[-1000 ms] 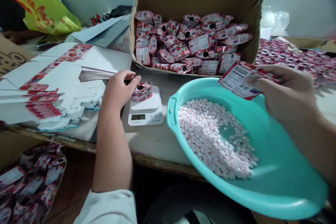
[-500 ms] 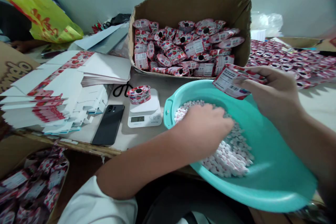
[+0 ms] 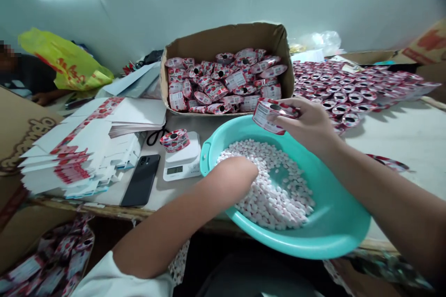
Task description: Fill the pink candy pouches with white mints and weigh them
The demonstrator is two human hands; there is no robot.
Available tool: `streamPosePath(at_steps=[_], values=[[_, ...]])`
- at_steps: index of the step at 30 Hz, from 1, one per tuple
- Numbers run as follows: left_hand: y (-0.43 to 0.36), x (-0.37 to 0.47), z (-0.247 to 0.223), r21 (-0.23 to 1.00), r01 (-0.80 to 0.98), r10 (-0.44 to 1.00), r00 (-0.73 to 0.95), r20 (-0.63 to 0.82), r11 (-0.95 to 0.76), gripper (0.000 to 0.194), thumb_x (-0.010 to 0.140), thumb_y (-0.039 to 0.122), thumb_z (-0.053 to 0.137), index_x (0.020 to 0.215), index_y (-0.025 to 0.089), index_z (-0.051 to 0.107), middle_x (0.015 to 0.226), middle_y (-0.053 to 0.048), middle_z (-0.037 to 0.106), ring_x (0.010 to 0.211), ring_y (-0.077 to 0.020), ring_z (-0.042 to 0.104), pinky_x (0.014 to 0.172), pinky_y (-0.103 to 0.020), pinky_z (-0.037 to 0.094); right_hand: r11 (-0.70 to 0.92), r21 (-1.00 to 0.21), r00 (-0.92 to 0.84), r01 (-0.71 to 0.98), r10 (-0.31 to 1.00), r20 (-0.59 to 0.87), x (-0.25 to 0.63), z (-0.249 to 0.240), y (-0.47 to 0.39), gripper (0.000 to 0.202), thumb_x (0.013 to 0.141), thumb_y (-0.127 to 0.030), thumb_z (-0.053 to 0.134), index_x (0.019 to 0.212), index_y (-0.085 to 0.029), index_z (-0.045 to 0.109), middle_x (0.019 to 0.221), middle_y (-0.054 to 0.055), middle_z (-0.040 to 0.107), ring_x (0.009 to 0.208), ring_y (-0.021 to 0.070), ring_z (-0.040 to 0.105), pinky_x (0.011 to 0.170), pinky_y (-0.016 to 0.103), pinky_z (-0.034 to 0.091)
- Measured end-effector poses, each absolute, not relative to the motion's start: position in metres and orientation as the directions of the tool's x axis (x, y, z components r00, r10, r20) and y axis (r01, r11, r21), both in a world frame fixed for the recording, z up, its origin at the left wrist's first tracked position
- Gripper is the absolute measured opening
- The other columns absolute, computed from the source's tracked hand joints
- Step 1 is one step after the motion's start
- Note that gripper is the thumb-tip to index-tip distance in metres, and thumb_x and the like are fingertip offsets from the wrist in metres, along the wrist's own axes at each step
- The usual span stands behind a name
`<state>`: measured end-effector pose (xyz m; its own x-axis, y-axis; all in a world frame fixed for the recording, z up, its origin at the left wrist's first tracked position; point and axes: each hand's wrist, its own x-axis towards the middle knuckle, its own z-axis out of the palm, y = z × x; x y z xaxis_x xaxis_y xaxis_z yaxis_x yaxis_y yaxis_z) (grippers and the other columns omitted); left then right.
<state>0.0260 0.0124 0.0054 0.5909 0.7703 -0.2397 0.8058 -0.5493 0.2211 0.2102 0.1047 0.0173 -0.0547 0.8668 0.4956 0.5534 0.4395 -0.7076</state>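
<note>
A turquoise basin [image 3: 334,222] holds many small white pieces [image 3: 275,204]. My left hand [image 3: 240,171] is low over the pieces at the basin's left side; its fingers are hidden behind the back of the hand. Above the basin's far rim, my right hand [image 3: 306,118] grips a red and white printed packet [image 3: 266,115] between thumb and fingers, its dark round opening facing up. A similar packet [image 3: 175,140] stands on a white scale [image 3: 181,162] left of the basin. Behind the basin, a cardboard box [image 3: 223,39] is filled with such packets.
A black phone [image 3: 141,180] and stacked white printed cartons [image 3: 94,144] lie at left. Many packets [image 3: 341,88] stand in rows at right. A yellow bag [image 3: 66,60] is near another person [image 3: 31,74] at far left. Another packet-filled box [image 3: 52,260] sits below.
The view has shifted, so the table items appear lower and the basin further left. My left hand has moved to the left side of the pieces. My right hand still holds the packet, its opening now showing.
</note>
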Motion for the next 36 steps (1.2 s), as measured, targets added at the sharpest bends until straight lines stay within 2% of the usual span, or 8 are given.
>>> streamPosePath(at_steps=[2, 5, 11, 16, 20, 25, 28, 36], values=[[0.009, 0.019, 0.021, 0.209, 0.839, 0.799, 0.543, -0.26, -0.502, 0.025, 0.081, 0.01, 0.058, 0.096, 0.017, 0.078, 0.097, -0.014, 0.075, 0.092, -0.0276, 0.071, 0.078, -0.034, 0.056, 0.458, -0.71, -0.062, 0.535, 0.859, 0.508, 0.21, 0.016, 0.105, 0.035, 0.066, -0.038, 0.075, 0.095, -0.019, 0.076, 0.086, 0.006, 0.069, 0.077, 0.023, 0.061, 0.07, 0.036, 0.048], [0.011, 0.005, 0.035, 0.278, 0.843, 0.818, 0.525, -0.235, -0.461, 0.031, 0.083, 0.012, 0.06, 0.107, 0.021, 0.077, 0.107, -0.01, 0.075, 0.102, -0.0266, 0.069, 0.084, -0.033, 0.054, 0.519, -0.664, -0.088, 0.538, 0.818, 0.568, 0.21, 0.014, 0.107, 0.031, 0.065, -0.04, 0.076, 0.09, -0.022, 0.075, 0.088, 0.005, 0.07, 0.081, 0.0251, 0.064, 0.073, 0.038, 0.049], [0.021, -0.028, 0.035, 0.385, 0.853, 0.885, 0.437, -0.161, -0.351, 0.026, 0.08, 0.016, 0.067, 0.101, 0.021, 0.079, 0.099, -0.006, 0.077, 0.096, -0.0225, 0.07, 0.08, -0.029, 0.053, 0.522, -0.646, -0.07, 0.557, 0.804, 0.59, 0.209, 0.017, 0.105, 0.029, 0.067, -0.041, 0.076, 0.091, -0.024, 0.076, 0.082, 0.003, 0.07, 0.075, 0.0236, 0.064, 0.07, 0.037, 0.05], [0.018, -0.041, 0.037, 0.489, 0.825, 0.919, 0.38, -0.111, -0.282, 0.023, 0.079, 0.019, 0.069, 0.1, 0.021, 0.08, 0.101, -0.005, 0.078, 0.095, -0.0217, 0.071, 0.081, -0.029, 0.055, 0.538, -0.662, -0.096, 0.522, 0.808, 0.581, 0.208, 0.02, 0.101, 0.027, 0.067, -0.042, 0.076, 0.087, -0.023, 0.076, 0.083, 0.003, 0.07, 0.072, 0.022, 0.063, 0.064, 0.034, 0.048], [0.02, -0.069, 0.058, 0.597, 0.785, 0.972, 0.232, -0.035, -0.166, 0.023, 0.079, 0.026, 0.07, 0.1, 0.023, 0.08, 0.096, -0.004, 0.079, 0.088, -0.0219, 0.073, 0.078, -0.031, 0.056, 0.529, -0.682, -0.091, 0.505, 0.818, 0.568, 0.209, 0.019, 0.1, 0.029, 0.067, -0.042, 0.077, 0.088, -0.023, 0.076, 0.084, 0.003, 0.069, 0.073, 0.0221, 0.064, 0.063, 0.034, 0.049], [0.035, -0.129, 0.072, 0.521, 0.853, 0.995, -0.025, 0.093, -0.027, 0.032, 0.075, 0.037, 0.073, 0.102, 0.023, 0.08, 0.096, -0.007, 0.079, 0.086, -0.0261, 0.073, 0.072, -0.033, 0.056, 0.536, -0.683, -0.092, 0.496, 0.814, 0.573, 0.21, 0.017, 0.101, 0.031, 0.069, -0.043, 0.076, 0.094, -0.024, 0.076, 0.086, 0.004, 0.068, 0.077, 0.0233, 0.064, 0.064, 0.034, 0.05], [0.042, -0.154, 0.06, 0.435, 0.9, 0.982, -0.116, 0.147, 0.041, 0.034, 0.075, 0.039, 0.072, 0.103, 0.022, 0.08, 0.099, -0.008, 0.078, 0.089, -0.0267, 0.073, 0.076, -0.033, 0.055, 0.546, -0.69, -0.097, 0.475, 0.812, 0.576, 0.209, 0.016, 0.102, 0.031, 0.069, -0.043, 0.076, 0.092, -0.023, 0.076, 0.084, 0.004, 0.067, 0.075, 0.0231, 0.063, 0.063, 0.035, 0.05], [0.049, -0.166, 0.032, 0.386, 0.92, 0.986, -0.122, 0.117, 0.068, 0.034, 0.075, 0.039, 0.067, 0.102, 0.024, 0.08, 0.105, -0.009, 0.078, 0.095, -0.0299, 0.072, 0.087, -0.038, 0.055, 0.586, -0.647, -0.137, 0.488, 0.783, 0.607, 0.211, 0.023, 0.102, 0.029, 0.069, -0.043, 0.075, 0.089, -0.022, 0.076, 0.085, 0.005, 0.068, 0.077, 0.023, 0.063, 0.067, 0.035, 0.051]])
